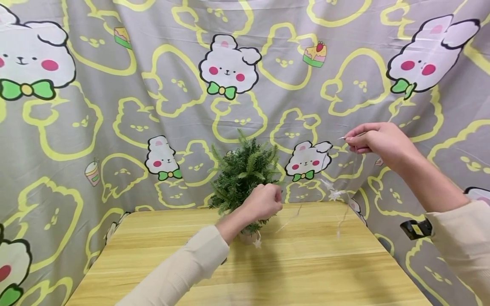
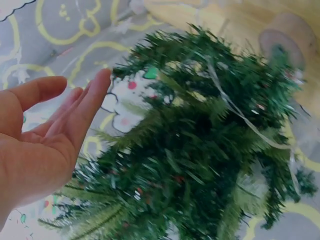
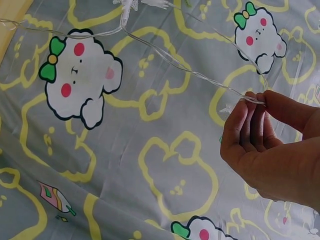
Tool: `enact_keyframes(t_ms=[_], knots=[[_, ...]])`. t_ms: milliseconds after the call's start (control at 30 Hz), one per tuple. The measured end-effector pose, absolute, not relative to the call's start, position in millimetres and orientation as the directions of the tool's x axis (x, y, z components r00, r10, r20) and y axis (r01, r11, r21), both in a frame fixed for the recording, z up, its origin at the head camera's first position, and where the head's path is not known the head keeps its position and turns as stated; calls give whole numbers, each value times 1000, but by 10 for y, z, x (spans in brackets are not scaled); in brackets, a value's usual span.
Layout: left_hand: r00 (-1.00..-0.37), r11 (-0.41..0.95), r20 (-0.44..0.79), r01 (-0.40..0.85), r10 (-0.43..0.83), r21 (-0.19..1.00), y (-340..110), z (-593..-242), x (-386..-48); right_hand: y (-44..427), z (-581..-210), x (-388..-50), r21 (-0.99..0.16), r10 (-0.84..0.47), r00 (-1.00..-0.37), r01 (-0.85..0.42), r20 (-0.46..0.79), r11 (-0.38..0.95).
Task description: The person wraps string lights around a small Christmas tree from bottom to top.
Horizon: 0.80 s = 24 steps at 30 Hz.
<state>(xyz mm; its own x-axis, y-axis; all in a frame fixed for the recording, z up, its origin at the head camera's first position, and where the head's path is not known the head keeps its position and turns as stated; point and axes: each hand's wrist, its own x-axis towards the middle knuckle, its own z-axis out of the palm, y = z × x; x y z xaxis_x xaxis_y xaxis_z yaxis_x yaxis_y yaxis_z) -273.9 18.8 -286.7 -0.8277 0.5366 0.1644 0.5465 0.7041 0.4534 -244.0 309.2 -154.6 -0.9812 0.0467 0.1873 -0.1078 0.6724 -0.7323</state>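
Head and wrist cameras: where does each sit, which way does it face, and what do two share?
Head: on the person's head, facing forward and down at a green artificial tree on a yellow wood-grain table; left hand, right hand and beige sleeves show.
Left wrist: on that wrist, facing the tree's branches; only the left hand shows.
Right wrist: on that wrist, facing a grey cartoon-print curtain; the right hand's fingers pinch clear twisted wire.
Head and left wrist share the tree.

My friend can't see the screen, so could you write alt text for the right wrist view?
A right hand pinches a thin clear cord that runs leftward to a pale, translucent ornament at the top edge. Behind is gray cloth printed with white cartoon faces.
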Motion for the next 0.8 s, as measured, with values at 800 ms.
enact_keyframes(t_ms=[800], knots=[[-872,591,250,473,422,654,946,-2514,-2924,3079,-1480,-2367,-756,74,-976,-110,206,645]])
